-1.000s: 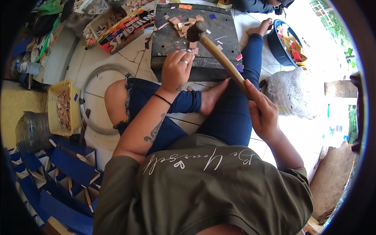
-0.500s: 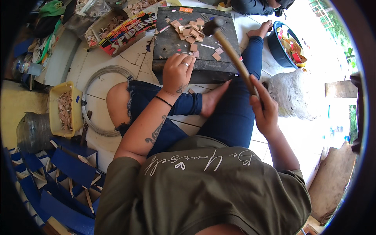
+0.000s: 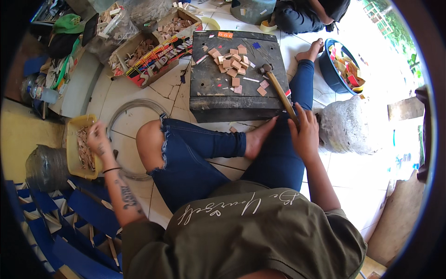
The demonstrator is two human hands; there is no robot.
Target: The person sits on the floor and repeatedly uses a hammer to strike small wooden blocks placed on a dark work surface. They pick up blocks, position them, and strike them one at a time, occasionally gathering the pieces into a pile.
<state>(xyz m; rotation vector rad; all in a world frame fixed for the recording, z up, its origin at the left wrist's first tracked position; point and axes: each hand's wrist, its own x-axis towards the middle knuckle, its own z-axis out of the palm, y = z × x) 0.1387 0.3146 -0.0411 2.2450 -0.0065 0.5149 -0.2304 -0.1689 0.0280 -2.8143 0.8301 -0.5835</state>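
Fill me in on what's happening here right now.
A person sits on the tiled floor in front of a dark work block strewn with small wooden pieces. The right hand grips the wooden handle of a hammer, its head resting on the block. The left hand reaches out to the side into a yellow tray of more wooden bits. Coiled wire lies on the floor by the knee.

bright daylight floods in from the upper right, blowing out the tiled floor [image 3: 371, 172] there to white glare. the left side sits dimmer. fisheye bending and a black vignette ring the edges; the centre stays sharp.
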